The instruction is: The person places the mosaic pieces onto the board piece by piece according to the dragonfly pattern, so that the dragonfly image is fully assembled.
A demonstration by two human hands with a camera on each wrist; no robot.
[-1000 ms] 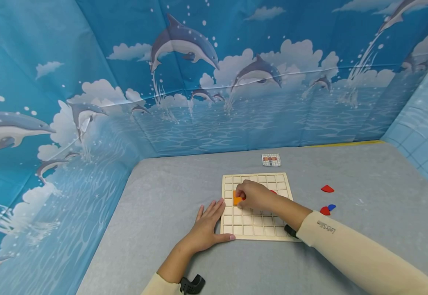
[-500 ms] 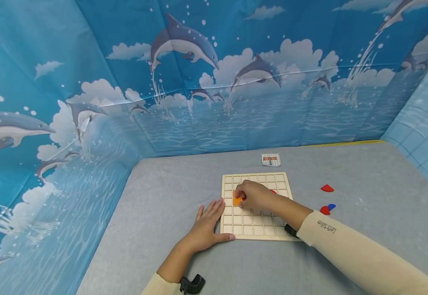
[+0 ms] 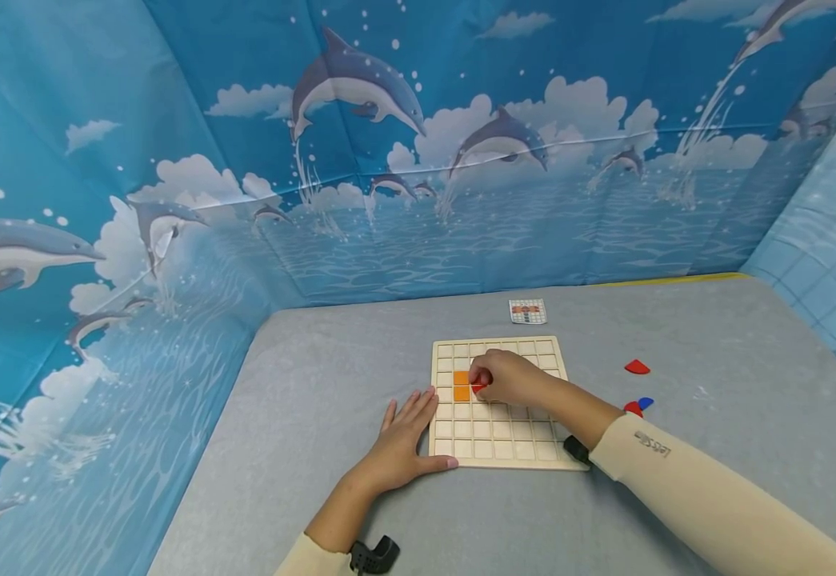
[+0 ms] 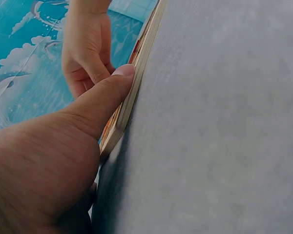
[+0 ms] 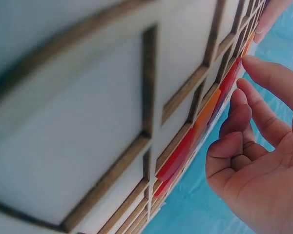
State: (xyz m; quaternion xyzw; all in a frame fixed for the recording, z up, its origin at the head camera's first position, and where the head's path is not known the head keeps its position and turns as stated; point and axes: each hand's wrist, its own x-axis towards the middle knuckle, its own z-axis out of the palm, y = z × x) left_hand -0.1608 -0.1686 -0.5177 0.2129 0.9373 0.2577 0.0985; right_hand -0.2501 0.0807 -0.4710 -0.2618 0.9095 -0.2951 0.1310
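A wooden grid board (image 3: 507, 463) lies on the grey surface. My left hand (image 3: 402, 450) rests at its left front corner, fingers straight along the side, with the thumb (image 4: 121, 73) on the edge in the left wrist view. Over the board, my right hand (image 3: 510, 378) has its thumb and index fingertips at a red piece (image 3: 478, 387), the other fingers curled. Just left of it, two orange squares (image 3: 462, 393) sit in neighbouring cells. In the right wrist view an orange piece (image 5: 205, 114) and another red piece (image 5: 173, 161) sit further along the board; the hand hides them from the head view.
A small printed grid card (image 3: 528, 311) lies behind the board. To the right are a red fan-shaped piece (image 3: 637, 366), another red piece (image 3: 633, 408) and a blue piece (image 3: 646, 402). A dolphin-print curtain (image 3: 403, 240) stands behind the surface.
My right hand has shifted slightly right, from the orange squares to the red piece beside them, so more of both squares shows. The left hand has stayed in place.
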